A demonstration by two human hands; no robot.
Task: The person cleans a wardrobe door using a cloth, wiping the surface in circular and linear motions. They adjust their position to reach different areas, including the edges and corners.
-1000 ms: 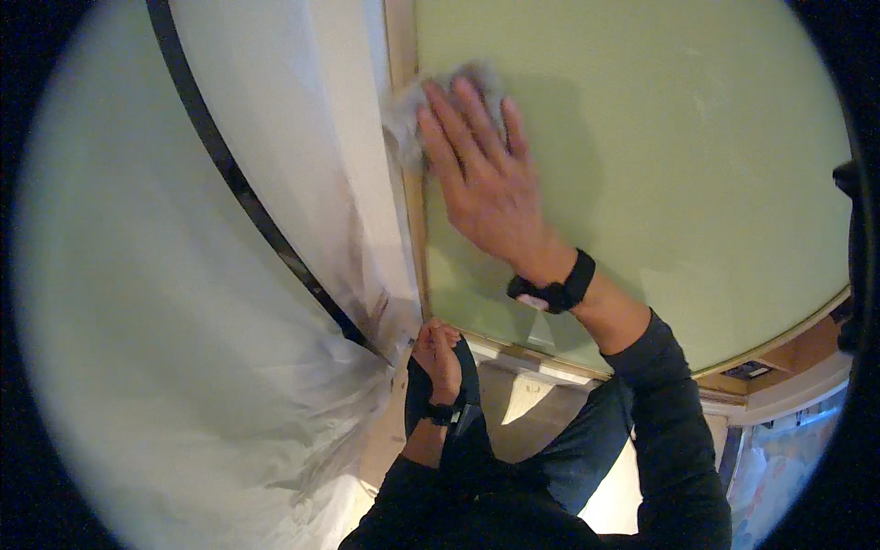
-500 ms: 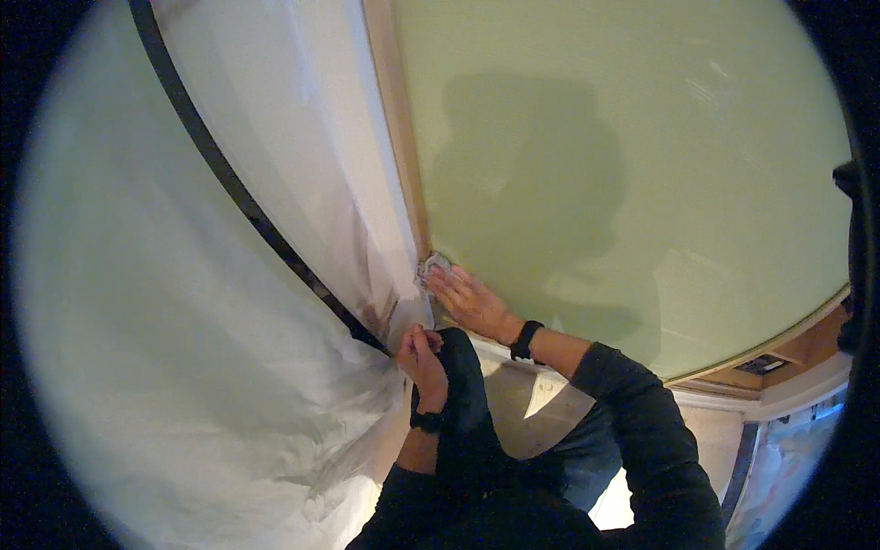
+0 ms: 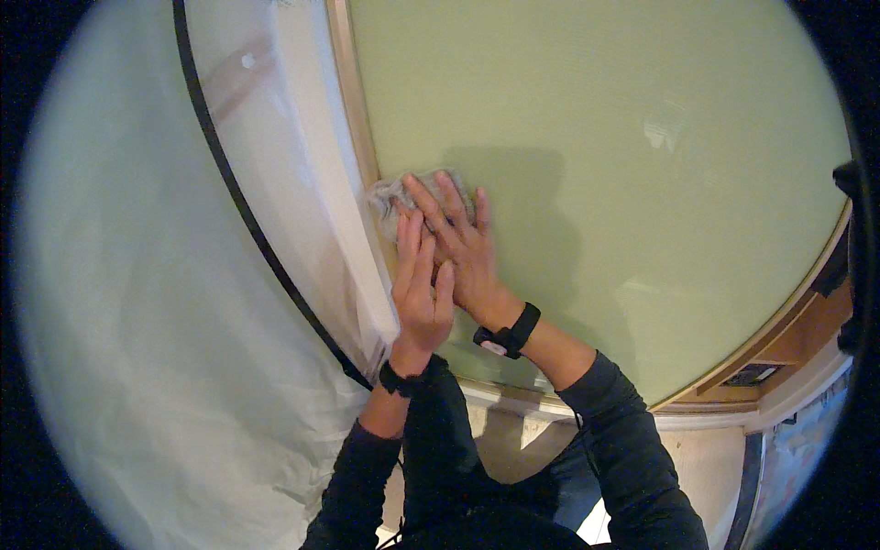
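A crumpled grey cloth point(image 3: 387, 198) lies on the pale green flat surface point(image 3: 660, 238), beside its wooden edge strip point(image 3: 346, 73). My right hand point(image 3: 463, 252) holds the cloth down under fingers spread flat, some fingertips reaching onto it. Close against it on the left, my left hand point(image 3: 424, 293) has its fingers stretched out, tips by the cloth's lower edge and overlapping the side of the right hand. It grips nothing that I can see. Part of the cloth is hidden beneath the hands.
Along the left hangs a whitish translucent sheet point(image 3: 137, 275) with a black band point(image 3: 229, 174). A white ledge point(image 3: 339, 165) runs beside the wooden strip. At the lower right are a wooden frame with an opening point(image 3: 779, 353) and bluish sheeting point(image 3: 807, 458).
My right hand and the cloth have moved up along the wooden strip, and the cloth is more spread out. My left hand has come up from near my knee, its fingers uncurled.
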